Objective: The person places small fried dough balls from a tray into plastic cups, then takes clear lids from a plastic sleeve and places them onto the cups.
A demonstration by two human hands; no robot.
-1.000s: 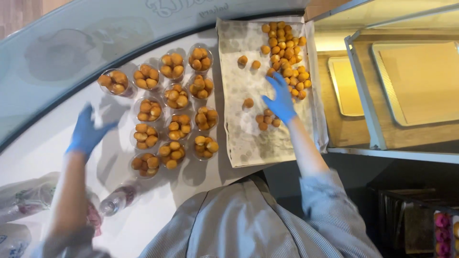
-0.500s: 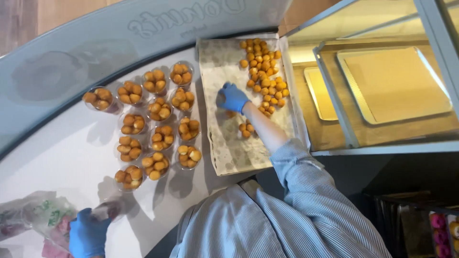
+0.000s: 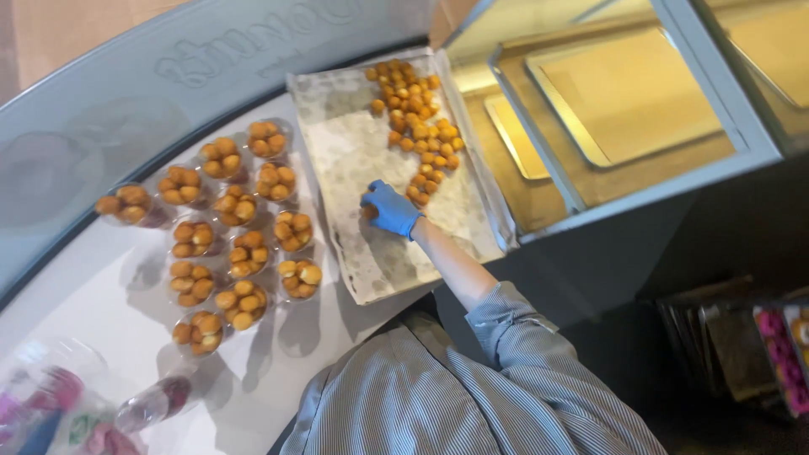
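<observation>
My right hand (image 3: 390,208), in a blue glove, rests on the paper-lined tray (image 3: 354,156) with its fingers curled over small golden fried dough balls (image 3: 368,213). One ball peeks out at the fingertips. A heap of the same balls (image 3: 417,118) lies along the tray's far right side. To the left of the tray, several clear plastic cups (image 3: 240,253) filled with balls stand in rows on the white counter (image 3: 76,303). My left hand is out of sight.
A curved glass panel (image 3: 126,93) runs behind the counter. Right of the tray is a display case with metal trays (image 3: 624,93). Clear bags and a bottle (image 3: 152,404) lie blurred at the bottom left. My striped sleeve (image 3: 522,337) fills the lower middle.
My right hand has slid down the tray toward me and closed over loose balls. My left hand, seen low at the left by the bags, has dropped out of view. The camera has shifted.
</observation>
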